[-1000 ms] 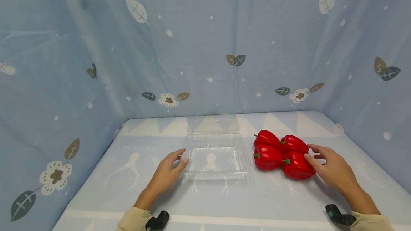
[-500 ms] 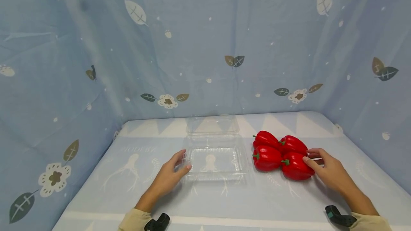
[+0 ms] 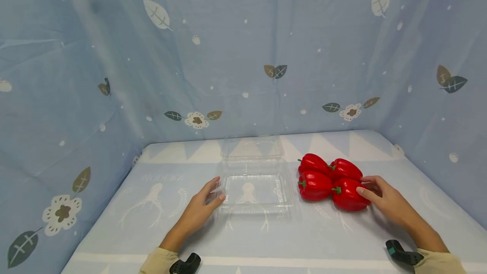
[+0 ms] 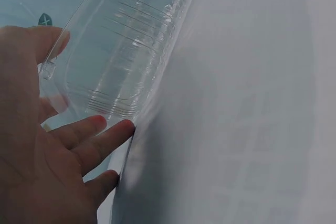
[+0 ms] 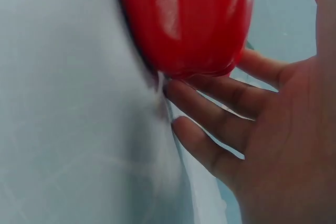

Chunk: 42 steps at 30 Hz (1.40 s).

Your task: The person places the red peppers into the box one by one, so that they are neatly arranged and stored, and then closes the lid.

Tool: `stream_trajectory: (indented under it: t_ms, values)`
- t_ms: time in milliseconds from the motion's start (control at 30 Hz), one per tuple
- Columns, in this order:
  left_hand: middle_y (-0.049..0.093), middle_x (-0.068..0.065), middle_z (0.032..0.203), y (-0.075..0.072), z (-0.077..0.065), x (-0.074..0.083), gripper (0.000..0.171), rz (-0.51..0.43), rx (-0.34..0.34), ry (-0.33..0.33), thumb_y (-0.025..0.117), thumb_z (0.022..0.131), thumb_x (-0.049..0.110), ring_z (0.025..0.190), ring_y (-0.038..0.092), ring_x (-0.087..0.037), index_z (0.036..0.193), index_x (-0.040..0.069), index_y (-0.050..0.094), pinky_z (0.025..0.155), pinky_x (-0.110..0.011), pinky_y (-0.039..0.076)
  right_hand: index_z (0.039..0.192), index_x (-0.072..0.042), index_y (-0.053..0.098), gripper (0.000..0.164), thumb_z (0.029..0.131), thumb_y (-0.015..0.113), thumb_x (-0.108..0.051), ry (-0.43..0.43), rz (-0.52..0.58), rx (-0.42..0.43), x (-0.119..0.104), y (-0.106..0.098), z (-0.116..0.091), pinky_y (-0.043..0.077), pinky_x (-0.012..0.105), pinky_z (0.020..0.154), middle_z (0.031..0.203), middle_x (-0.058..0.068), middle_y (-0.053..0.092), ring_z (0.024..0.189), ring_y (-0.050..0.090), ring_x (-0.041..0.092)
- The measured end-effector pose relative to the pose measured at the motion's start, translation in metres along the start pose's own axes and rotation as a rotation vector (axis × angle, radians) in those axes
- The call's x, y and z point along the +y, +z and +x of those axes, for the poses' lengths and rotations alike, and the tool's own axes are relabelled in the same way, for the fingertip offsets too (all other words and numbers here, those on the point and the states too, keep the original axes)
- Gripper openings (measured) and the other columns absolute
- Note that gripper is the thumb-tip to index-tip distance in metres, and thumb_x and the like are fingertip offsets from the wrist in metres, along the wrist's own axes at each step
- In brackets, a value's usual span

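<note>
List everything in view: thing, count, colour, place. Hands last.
bell peppers: 4, red with green stems, clustered on the table's right side
clear container: 1, transparent, mid-table, open, lid toward the curtain
tablecloth: 1, pale blue and white, under everything
curtain: blue with leaves and flowers, behind and along both sides
wrist devices: 2, black, one at each wrist
sleeves: 2, beige, near edge
left hand: 1, bare, at the container's left edge
right hand: 1, bare, at the nearest right pepper

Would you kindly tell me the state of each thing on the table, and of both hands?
Clear plastic box: open
Lid: folded back
Four red peppers: whole, on their sides, grouped
Left hand: at the box's left edge, fingers spread
Right hand: fingers extended at the nearest right pepper
</note>
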<state>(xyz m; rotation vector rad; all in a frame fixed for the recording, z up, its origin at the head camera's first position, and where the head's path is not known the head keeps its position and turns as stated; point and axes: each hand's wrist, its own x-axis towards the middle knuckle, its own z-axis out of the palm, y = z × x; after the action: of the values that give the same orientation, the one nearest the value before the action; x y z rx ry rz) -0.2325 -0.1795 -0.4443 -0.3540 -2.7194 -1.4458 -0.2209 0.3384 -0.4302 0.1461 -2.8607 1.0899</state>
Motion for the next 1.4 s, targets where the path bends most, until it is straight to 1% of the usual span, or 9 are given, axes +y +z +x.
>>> stream_trajectory:
  t_ms: [167, 200, 367, 733, 867, 1033, 1233, 1333, 1400]
  values:
    - [0.043, -0.009, 0.154, 0.001, 0.000, -0.002, 0.067, 0.000, -0.003, 0.009, 0.062, 0.100, 0.038, 0.133, 0.050, -0.036, 0.158, 0.022, 0.033, 0.105, -0.056, 0.042, 0.140, 0.009, 0.038, 0.069, 0.099, 0.061, -0.041, 0.021, 0.079, -0.054, -0.002, 0.000, 0.001, 0.055, 0.051, 0.089, 0.132, 0.032, 0.052, 0.117, 0.054, 0.047]
    - [0.043, -0.009, 0.155, 0.002, 0.000, -0.002, 0.067, -0.001, -0.002, 0.009, 0.063, 0.100, 0.038, 0.133, 0.050, -0.036, 0.158, 0.022, 0.032, 0.105, -0.056, 0.042, 0.141, 0.009, 0.037, 0.070, 0.098, 0.062, -0.041, 0.029, 0.084, -0.065, -0.002, 0.000, 0.001, 0.053, 0.056, 0.090, 0.133, 0.032, 0.051, 0.117, 0.054, 0.047]
    - [0.042, -0.009, 0.155, 0.001, -0.002, -0.004, 0.069, -0.018, -0.006, 0.011, 0.063, 0.100, 0.037, 0.135, 0.049, -0.036, 0.158, 0.020, 0.031, 0.107, -0.056, 0.040, 0.143, 0.006, 0.037, 0.075, 0.095, 0.065, -0.043, 0.038, 0.078, -0.096, -0.001, 0.001, 0.002, 0.053, 0.057, 0.090, 0.136, 0.031, 0.048, 0.120, 0.051, 0.048]
    - [0.041, -0.010, 0.156, 0.002, -0.003, -0.007, 0.069, -0.034, -0.017, 0.027, 0.062, 0.100, 0.037, 0.135, 0.048, -0.036, 0.159, 0.021, 0.031, 0.106, -0.055, 0.041, 0.145, 0.001, 0.041, 0.080, 0.086, 0.077, -0.038, -0.038, 0.088, -0.114, 0.002, 0.007, 0.003, 0.057, 0.044, 0.082, 0.135, 0.026, 0.051, 0.114, 0.054, 0.039]
    - [0.041, -0.011, 0.156, 0.002, -0.002, -0.007, 0.068, -0.041, -0.018, 0.025, 0.062, 0.100, 0.037, 0.135, 0.048, -0.036, 0.159, 0.022, 0.030, 0.107, -0.055, 0.041, 0.143, 0.001, 0.044, 0.075, 0.087, 0.077, -0.036, -0.057, 0.083, -0.110, 0.001, 0.006, 0.003, 0.054, 0.038, 0.080, 0.133, 0.023, 0.054, 0.112, 0.055, 0.036]
    - [0.040, -0.010, 0.156, 0.002, -0.002, -0.006, 0.069, -0.036, -0.018, 0.013, 0.061, 0.101, 0.037, 0.136, 0.047, -0.035, 0.159, 0.020, 0.030, 0.108, -0.056, 0.039, 0.143, 0.001, 0.044, 0.073, 0.089, 0.075, -0.037, -0.055, 0.090, -0.091, 0.000, 0.003, 0.003, 0.055, 0.041, 0.083, 0.135, 0.024, 0.053, 0.116, 0.054, 0.039]
    - [0.042, -0.010, 0.156, 0.002, -0.001, -0.006, 0.068, -0.038, -0.020, 0.016, 0.062, 0.100, 0.035, 0.136, 0.047, -0.034, 0.159, 0.022, 0.031, 0.110, -0.057, 0.036, 0.146, 0.003, 0.039, 0.073, 0.092, 0.072, -0.034, -0.037, 0.180, -0.061, -0.001, -0.002, 0.001, 0.055, 0.026, 0.079, 0.138, 0.027, 0.050, 0.120, 0.052, 0.044]
    - [0.042, -0.010, 0.156, 0.002, 0.000, -0.006, 0.068, -0.040, -0.022, 0.017, 0.062, 0.100, 0.036, 0.136, 0.047, -0.034, 0.159, 0.021, 0.031, 0.109, -0.056, 0.037, 0.148, 0.001, 0.036, 0.072, 0.094, 0.070, -0.033, -0.028, 0.219, -0.040, -0.002, -0.004, -0.001, 0.056, 0.026, 0.076, 0.139, 0.027, 0.048, 0.118, 0.052, 0.040]
    - [0.042, -0.010, 0.156, 0.003, 0.001, -0.005, 0.068, -0.044, -0.026, 0.019, 0.062, 0.100, 0.036, 0.136, 0.047, -0.034, 0.159, 0.020, 0.031, 0.109, -0.056, 0.037, 0.149, -0.001, 0.035, 0.071, 0.095, 0.069, -0.033, -0.024, 0.234, -0.018, -0.003, -0.005, -0.003, 0.057, 0.026, 0.076, 0.139, 0.026, 0.047, 0.114, 0.055, 0.031]
